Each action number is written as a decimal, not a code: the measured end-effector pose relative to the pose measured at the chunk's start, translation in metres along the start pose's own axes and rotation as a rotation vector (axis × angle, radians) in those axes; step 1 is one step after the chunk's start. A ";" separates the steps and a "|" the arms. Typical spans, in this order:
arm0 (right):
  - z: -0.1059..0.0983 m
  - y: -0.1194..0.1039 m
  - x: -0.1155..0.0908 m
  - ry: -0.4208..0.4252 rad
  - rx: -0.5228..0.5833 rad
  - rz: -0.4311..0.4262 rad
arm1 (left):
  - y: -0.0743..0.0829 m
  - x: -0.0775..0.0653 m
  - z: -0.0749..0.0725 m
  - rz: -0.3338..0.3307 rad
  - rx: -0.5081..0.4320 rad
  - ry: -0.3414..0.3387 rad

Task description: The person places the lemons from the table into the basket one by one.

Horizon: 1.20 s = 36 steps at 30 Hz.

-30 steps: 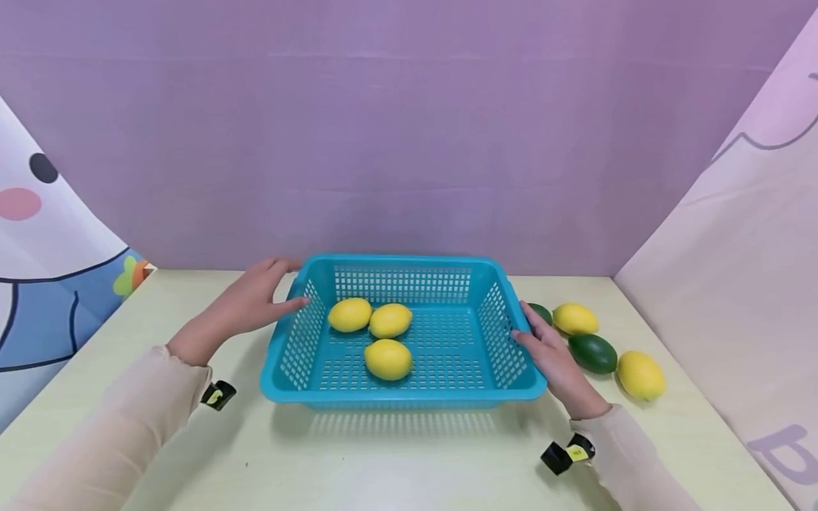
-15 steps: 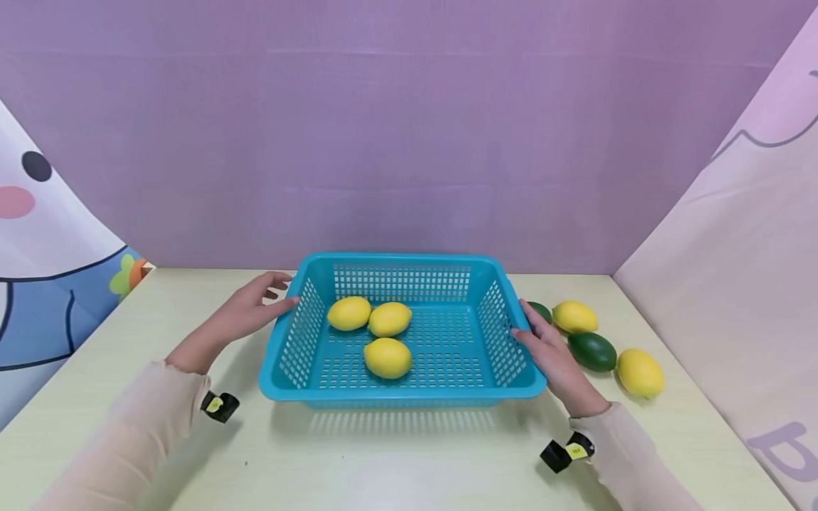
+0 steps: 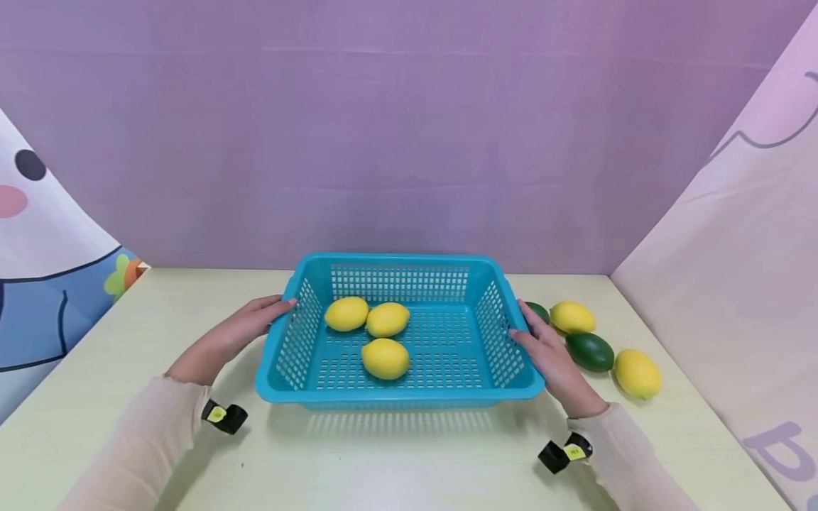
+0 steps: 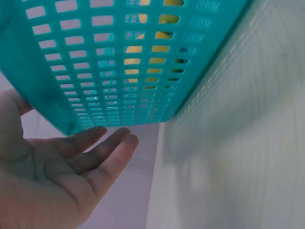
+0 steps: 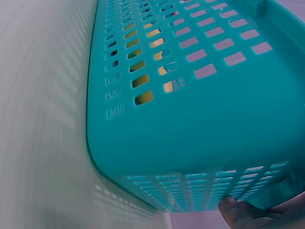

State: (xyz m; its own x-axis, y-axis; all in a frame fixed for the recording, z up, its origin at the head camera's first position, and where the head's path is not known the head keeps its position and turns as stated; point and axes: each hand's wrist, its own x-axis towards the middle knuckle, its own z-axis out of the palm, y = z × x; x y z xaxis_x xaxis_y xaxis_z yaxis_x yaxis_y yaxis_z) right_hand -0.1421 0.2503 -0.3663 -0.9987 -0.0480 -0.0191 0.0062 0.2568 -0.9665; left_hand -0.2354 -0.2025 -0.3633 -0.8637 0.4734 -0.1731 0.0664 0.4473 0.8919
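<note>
Turquoise mesh basket (image 3: 402, 396), upright in the middle of the pale surface (image 3: 383, 468). At its right edge, right hand (image 3: 552, 358) pinching, thumb inside and fingers outside. At its left edge, left hand (image 3: 233, 333), thumb over the top, fingers spread and nearly straight below; contact of those fingertips hard to tell. Inside, left of centre, a nearer lemon (image 3: 385, 358), then two lemons (image 3: 346, 314) side by side. Just right of the basket, going back: loose lemon (image 3: 637, 373), dark green fruit (image 3: 589, 352), another lemon (image 3: 571, 316), partly hidden green fruit (image 3: 538, 311). Farthest, purple cloth (image 3: 396, 142).
</note>
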 end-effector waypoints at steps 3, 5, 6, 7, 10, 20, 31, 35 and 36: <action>0.000 0.000 0.000 0.001 0.000 0.006 | -0.003 0.002 0.002 0.008 -0.045 -0.023; 0.000 0.000 0.000 0.002 0.000 0.009 | -0.005 0.003 0.002 0.004 -0.080 -0.038; 0.000 0.000 0.000 0.002 0.000 0.009 | -0.005 0.004 0.003 -0.001 -0.100 -0.042; 0.000 -0.001 0.000 0.002 0.000 0.009 | -0.006 0.004 0.004 -0.005 -0.119 -0.045; 0.000 -0.001 0.000 0.002 -0.003 0.007 | -0.008 0.006 0.005 -0.015 -0.167 -0.046; -0.001 -0.001 -0.001 0.002 0.013 0.020 | -0.009 0.012 0.011 -0.047 -0.217 -0.047; -0.006 -0.003 -0.003 -0.039 0.056 0.031 | -0.008 0.008 0.010 -0.040 -0.287 -0.043; -0.010 -0.001 -0.003 -0.026 0.015 -0.022 | -0.007 0.006 0.012 -0.041 -0.329 -0.038; -0.012 -0.001 -0.003 -0.023 0.003 -0.035 | -0.007 0.006 0.012 -0.042 -0.331 -0.039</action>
State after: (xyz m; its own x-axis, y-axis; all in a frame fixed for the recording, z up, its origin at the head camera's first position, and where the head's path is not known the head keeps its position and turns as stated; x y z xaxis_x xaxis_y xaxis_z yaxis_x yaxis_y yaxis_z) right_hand -0.1401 0.2614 -0.3627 -0.9968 -0.0790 0.0092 -0.0289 0.2515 -0.9674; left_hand -0.2350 -0.1938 -0.3757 -0.8419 0.4916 -0.2223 -0.1400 0.1989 0.9700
